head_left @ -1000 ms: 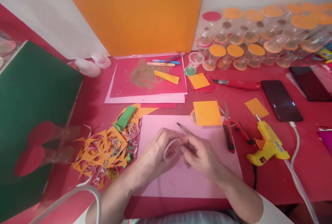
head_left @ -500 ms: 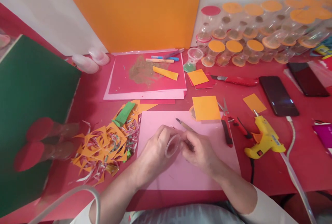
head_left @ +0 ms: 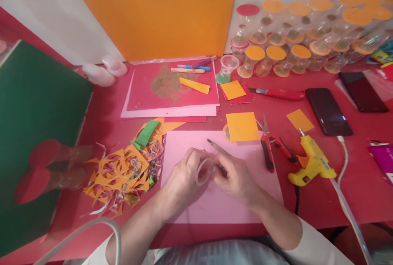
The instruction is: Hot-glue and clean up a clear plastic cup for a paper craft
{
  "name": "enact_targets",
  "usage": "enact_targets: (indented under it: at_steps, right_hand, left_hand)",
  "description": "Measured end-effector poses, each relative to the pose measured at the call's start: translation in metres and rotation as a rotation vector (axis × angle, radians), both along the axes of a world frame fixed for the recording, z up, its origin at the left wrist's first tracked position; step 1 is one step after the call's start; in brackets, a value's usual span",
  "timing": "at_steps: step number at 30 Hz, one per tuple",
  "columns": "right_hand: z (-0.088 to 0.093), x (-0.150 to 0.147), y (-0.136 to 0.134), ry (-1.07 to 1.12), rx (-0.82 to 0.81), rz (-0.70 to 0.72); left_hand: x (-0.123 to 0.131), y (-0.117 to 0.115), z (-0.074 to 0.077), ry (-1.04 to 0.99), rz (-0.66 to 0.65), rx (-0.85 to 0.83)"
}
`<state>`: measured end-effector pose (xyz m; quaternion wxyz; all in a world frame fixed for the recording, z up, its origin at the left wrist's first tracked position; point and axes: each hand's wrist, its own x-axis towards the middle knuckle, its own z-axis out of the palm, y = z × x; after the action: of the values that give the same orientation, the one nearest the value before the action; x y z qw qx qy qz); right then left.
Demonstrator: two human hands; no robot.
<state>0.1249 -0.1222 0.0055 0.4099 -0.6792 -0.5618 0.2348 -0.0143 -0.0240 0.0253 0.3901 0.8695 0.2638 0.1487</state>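
Note:
My left hand (head_left: 186,177) is closed round a small clear plastic cup (head_left: 204,171), its open rim tilted towards me. At the cup's far side my right hand (head_left: 235,177) has its fingers bent and pressed together. What those fingers pinch is hidden. A thin pen-like tool (head_left: 216,146) with a dark tip shows just beyond the right hand; I cannot tell whether the hand touches it. Both hands are above a pink sheet (head_left: 181,212). An orange paper square (head_left: 242,126) lies at the sheet's far edge, partly over a round piece.
Orange paper scraps (head_left: 123,171) heap up on the left, near a green board (head_left: 39,105). To the right lie red-handled cutters (head_left: 267,150), a yellow glue gun (head_left: 313,160) and a phone (head_left: 329,111). Joined clear cups with orange discs (head_left: 276,53) stand at the back right.
The view has shifted slightly. Both hands stay at the cup, and the right fingers have moved only a little.

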Motion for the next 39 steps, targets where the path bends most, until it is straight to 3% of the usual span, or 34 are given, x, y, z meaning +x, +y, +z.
enact_targets:
  at_steps: [18, 33, 39]
  right_hand:
    - [0.006, 0.001, 0.003, -0.01, 0.067, 0.027]
    - [0.001, -0.003, 0.001, -0.089, 0.045, -0.055]
    - [0.003, -0.001, 0.0, 0.06, -0.041, 0.013]
  left_hand:
    - [-0.002, 0.0, -0.006, 0.008, 0.037, 0.072]
    - [0.003, 0.0, 0.003, 0.162, 0.083, -0.148]
    - [0.003, 0.007, 0.002, 0.172, 0.143, -0.168]
